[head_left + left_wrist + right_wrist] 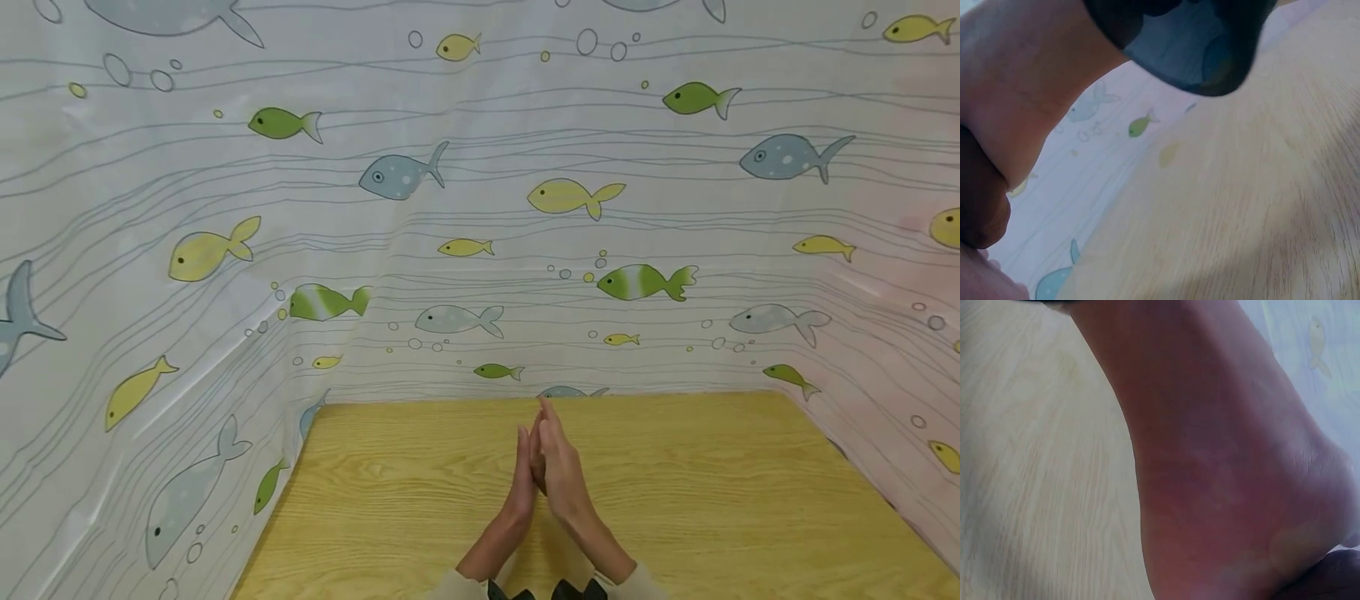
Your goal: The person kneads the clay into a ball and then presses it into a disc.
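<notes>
Palm to palm, my left hand (522, 479) and right hand (564, 475) meet above the wooden table (405, 483). Their fingers are straight and point up and away from me. No object shows between them, though the inner palms are mostly hidden. In the left wrist view, skin of a wrist (1016, 81) fills the upper left, with a dark glossy device (1191, 50) beside it. A wrist and the heel of a hand (1210, 462) take up most of the right wrist view; fingertips are out of sight there.
A white sheet printed with fish (495, 275) stands behind the table and along both its sides. Light sleeves (637, 583) and black wrist devices (577, 590) show at the bottom edge of the head view.
</notes>
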`<state>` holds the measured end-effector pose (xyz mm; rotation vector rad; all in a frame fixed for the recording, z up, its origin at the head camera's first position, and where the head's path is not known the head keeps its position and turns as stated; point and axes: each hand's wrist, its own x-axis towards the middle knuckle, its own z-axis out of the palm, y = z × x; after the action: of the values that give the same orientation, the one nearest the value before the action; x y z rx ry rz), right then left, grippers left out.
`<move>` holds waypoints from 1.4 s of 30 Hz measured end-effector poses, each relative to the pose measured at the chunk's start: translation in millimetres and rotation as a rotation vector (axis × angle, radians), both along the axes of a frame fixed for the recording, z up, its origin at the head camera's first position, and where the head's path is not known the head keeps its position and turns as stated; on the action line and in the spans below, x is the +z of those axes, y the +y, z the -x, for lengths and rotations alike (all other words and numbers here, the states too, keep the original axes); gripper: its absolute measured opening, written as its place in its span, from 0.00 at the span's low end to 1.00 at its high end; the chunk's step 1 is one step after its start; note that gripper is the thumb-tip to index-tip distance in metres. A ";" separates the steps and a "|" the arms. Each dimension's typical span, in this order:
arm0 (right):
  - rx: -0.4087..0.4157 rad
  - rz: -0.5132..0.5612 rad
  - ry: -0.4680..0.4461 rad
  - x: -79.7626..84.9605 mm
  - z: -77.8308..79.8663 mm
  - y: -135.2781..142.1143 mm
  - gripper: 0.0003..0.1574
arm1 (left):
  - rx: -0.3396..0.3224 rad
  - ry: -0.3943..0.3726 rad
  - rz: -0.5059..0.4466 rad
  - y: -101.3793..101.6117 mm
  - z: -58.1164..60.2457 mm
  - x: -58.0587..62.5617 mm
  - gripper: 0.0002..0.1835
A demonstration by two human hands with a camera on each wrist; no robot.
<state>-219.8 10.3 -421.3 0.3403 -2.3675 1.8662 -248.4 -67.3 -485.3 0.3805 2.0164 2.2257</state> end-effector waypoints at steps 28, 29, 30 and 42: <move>0.004 -0.052 0.052 -34.8 59.7 17.3 0.30 | 0.030 -0.062 -0.010 5.3 -7.5 5.8 0.26; 0.002 -0.057 0.039 -36.3 59.9 17.0 0.31 | 0.032 -0.066 -0.014 4.9 -7.9 5.6 0.27; -0.001 -0.061 0.027 -37.6 60.1 16.6 0.31 | 0.034 -0.069 -0.017 4.5 -8.4 5.5 0.27; -0.004 -0.085 -0.035 -45.1 65.3 17.4 0.35 | 0.057 -0.049 -0.012 4.9 -11.3 13.1 0.28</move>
<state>-285.1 27.7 -466.4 0.3125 -2.4737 1.7882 -237.1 -62.4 -472.2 0.2706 2.0154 2.2577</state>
